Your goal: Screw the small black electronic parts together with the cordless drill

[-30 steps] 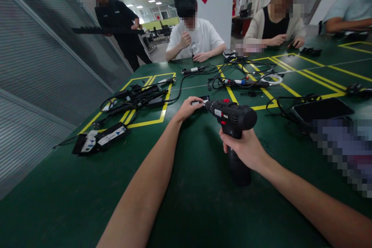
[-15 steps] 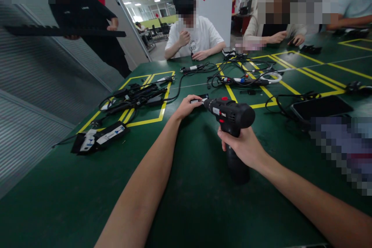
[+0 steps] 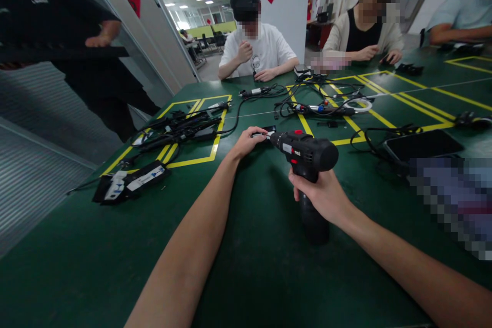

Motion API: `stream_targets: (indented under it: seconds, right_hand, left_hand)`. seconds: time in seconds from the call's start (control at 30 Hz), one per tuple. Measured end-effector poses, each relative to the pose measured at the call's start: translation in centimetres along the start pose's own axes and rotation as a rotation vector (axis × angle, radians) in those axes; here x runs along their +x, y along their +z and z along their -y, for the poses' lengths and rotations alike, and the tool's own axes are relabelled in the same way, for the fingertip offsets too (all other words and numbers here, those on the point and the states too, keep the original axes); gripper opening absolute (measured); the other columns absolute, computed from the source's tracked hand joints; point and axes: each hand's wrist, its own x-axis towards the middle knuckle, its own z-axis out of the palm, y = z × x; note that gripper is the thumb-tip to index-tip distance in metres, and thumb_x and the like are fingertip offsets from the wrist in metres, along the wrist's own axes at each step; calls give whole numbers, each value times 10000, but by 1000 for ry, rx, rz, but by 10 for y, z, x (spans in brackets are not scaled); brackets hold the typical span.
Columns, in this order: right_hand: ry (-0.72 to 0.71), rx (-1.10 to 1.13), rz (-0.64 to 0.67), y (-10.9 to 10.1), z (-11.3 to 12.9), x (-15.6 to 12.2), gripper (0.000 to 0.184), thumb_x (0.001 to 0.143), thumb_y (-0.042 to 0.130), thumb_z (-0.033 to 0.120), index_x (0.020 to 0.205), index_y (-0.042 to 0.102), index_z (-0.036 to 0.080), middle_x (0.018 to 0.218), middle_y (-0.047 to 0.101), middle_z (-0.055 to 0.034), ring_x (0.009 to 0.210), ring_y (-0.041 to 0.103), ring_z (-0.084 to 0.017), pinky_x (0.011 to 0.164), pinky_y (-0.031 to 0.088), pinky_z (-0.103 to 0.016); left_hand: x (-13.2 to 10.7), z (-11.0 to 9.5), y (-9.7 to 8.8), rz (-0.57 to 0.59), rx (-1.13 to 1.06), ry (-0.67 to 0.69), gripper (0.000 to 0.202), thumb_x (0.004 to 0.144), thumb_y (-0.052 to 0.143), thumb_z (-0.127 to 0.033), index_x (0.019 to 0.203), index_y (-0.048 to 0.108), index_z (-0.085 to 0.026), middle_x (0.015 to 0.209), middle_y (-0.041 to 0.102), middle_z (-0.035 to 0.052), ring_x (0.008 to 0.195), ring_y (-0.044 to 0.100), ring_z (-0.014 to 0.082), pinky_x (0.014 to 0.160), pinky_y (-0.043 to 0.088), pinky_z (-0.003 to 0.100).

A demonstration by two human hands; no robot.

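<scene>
A black cordless drill [image 3: 307, 152] with red buttons is in my right hand [image 3: 326, 192], whose fingers wrap round its grip. Its chuck points forward and left, with a silver bit at the tip. My left hand [image 3: 248, 141] rests on the green table [image 3: 253, 246], fingers bent over a small dark part [image 3: 270, 129] right by the bit. The drill's front hides much of that part. Whether the bit touches it or my fingertips, I cannot tell.
Tangled black cables and adapters [image 3: 184, 128] lie at left inside yellow tape. Nearer is a black piece with white labels [image 3: 130, 182]. More cables and a pen-like tool [image 3: 321, 108] lie behind the drill. A dark flat device [image 3: 423, 144] is at right. Several people are around the table.
My hands and the drill stay almost in place. The standing person at the left has moved further left and nearer, carrying a long dark bar.
</scene>
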Motion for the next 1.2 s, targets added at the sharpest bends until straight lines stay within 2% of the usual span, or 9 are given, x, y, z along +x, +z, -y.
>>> stream_targets:
  seconds: [0.17,0.53,1.2]
  right_hand:
    - [-21,13,5,0,-4,1,102,845,566,259,900,588,176,643,586,10,553,579,-142,568,465,-301]
    - [-12,-11,10,1,-2,1,101,842,574,274,857,566,174,588,550,27,529,564,-139,551,455,-291]
    - [-38,2,8,0,-6,1,111,844,568,275,882,587,172,608,565,11,547,565,-149,567,461,-301]
  left_hand:
    - [0,1,0,8,-11,8,305,745,607,-375,1000,677,-222,1121,640,37,1132,530,224,1042,380,380]
    - [0,-1,0,-2,19,16,296,750,593,-376,987,680,-222,1111,639,33,1110,536,219,1039,377,370]
    - [0,2,0,-4,2,40,300,744,595,-371,987,680,-215,1083,642,39,1082,548,218,1026,387,381]
